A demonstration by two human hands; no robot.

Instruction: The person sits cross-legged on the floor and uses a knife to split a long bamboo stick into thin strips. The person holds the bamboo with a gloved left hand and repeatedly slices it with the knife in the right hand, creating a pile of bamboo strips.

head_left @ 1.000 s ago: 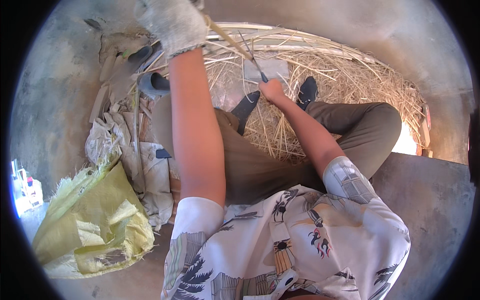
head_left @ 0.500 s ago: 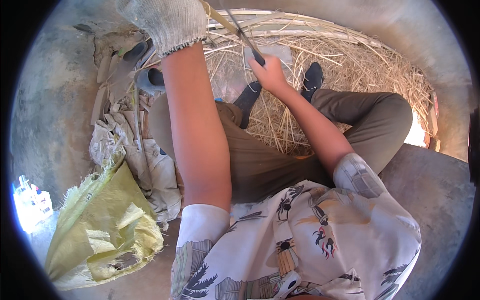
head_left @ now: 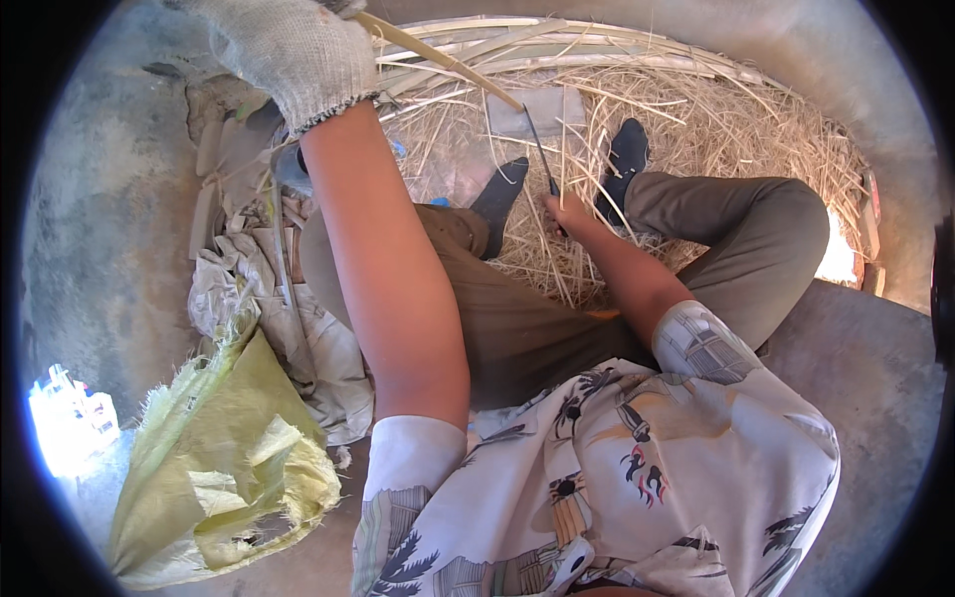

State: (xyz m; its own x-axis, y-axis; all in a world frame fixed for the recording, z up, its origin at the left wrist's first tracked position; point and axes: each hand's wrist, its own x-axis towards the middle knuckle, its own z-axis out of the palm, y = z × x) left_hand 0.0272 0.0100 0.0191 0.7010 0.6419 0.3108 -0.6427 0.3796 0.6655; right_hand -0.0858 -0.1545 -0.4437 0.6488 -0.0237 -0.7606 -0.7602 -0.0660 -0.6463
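My left hand [head_left: 298, 62], in a grey knitted glove, is raised at the upper left, its fingers partly cut off by the frame. It grips a long, pale bamboo strip [head_left: 443, 62] that slants down to the right. Closer to my body, my right hand [head_left: 569, 213] is bare and closed around the dark handle of a knife [head_left: 535, 139]. The thin blade points up and away from me. Its tip meets or overlaps the strip's lower end; whether they touch I cannot tell.
Bamboo shavings [head_left: 716, 129] cover the floor around my dark-socked feet [head_left: 625, 159]. A grey block [head_left: 537, 109] lies between them. Longer strips [head_left: 637, 52] curve along the far wall. At left are crumpled cloth [head_left: 333, 383] and a torn yellow-green woven sack [head_left: 214, 458].
My right hand has drawn the knife down toward my body, and the blade has swung to point more upright. My left hand has shifted slightly left with the bamboo strip.
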